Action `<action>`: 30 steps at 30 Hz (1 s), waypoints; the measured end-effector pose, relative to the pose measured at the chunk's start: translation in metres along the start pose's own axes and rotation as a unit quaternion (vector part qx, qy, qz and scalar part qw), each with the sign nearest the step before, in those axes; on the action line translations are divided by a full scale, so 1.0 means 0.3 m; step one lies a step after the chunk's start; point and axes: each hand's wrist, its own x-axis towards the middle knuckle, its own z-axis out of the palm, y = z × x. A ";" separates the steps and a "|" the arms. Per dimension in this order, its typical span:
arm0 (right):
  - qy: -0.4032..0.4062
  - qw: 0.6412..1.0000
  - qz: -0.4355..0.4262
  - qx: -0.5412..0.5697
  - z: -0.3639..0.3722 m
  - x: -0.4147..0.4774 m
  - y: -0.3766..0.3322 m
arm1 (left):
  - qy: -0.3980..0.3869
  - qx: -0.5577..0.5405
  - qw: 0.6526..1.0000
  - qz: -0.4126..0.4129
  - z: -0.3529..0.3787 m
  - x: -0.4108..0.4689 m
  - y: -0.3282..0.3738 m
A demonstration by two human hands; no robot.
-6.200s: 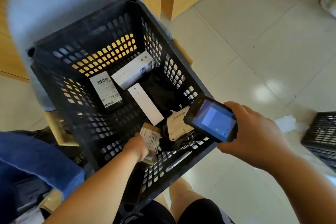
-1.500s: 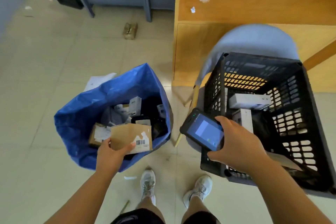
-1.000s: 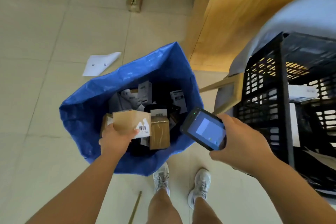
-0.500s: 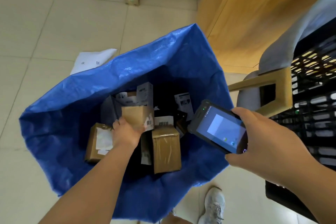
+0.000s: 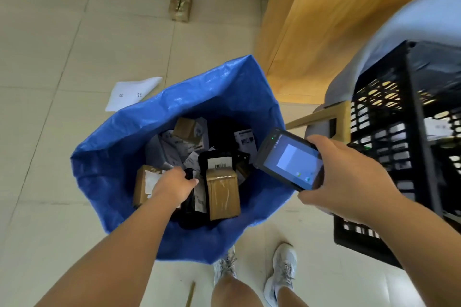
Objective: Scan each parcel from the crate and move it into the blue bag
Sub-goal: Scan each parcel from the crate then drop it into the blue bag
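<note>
1. Your bag point(image 5: 119, 182) is woven blue plastic, creased, with a faint sheen.
2. The near box point(image 5: 223, 197) is brown cardboard under glossy tape.
3. Your scanner point(image 5: 290, 159) has a glossy screen and a matt black casing.
4. The crate point(image 5: 421, 157) on the right is matt black plastic.
5. The floor point(image 5: 50, 32) is smooth, glossy tile.
6. The far cabinet point(image 5: 324, 20) is smooth wood.

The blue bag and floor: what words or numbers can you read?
Nothing readable.
The white sheet on the floor: two marks, too blurred.
The barcode label on the black parcel: digits too small.
Screen of the scanner: nothing legible.
Other labels in the blue bag: too small.
</note>
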 end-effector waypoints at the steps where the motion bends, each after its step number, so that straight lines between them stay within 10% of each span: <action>1: 0.006 1.000 0.000 0.007 -0.032 -0.023 0.001 | 0.002 0.002 1.000 0.006 -0.030 -0.038 0.023; 14: 0.091 0.988 0.090 0.084 -0.274 -0.383 0.210 | 0.037 -0.037 0.987 0.150 -0.205 -0.476 0.380; 30: 0.085 0.953 0.250 0.151 -0.240 -0.612 0.900 | -0.050 -0.001 0.967 0.250 0.188 -0.663 1.084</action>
